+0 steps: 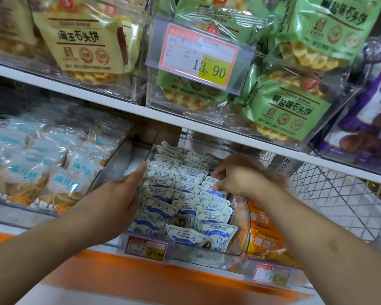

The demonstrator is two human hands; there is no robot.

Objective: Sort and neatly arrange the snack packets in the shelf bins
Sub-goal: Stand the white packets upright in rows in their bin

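Observation:
A clear plastic bin (pixel 235 253) on the lower shelf holds several small white-and-blue snack packets (pixel 185 198) standing in rows. My left hand (pixel 121 194) lies flat against the left side of the rows, fingers straight and together. My right hand (pixel 235 177) reaches into the right row and pinches the top of one white-and-blue packet (pixel 211 187) between thumb and fingers.
Left of the bin lie pale blue packets of curly snacks (pixel 42 172). Orange packets (pixel 264 230) fill the bin on the right, beside a wire mesh basket (pixel 339 194). The shelf above carries yellow (pixel 86 38) and green waffle biscuit bags (pixel 290 106) and a 13.90 price tag (pixel 198 56).

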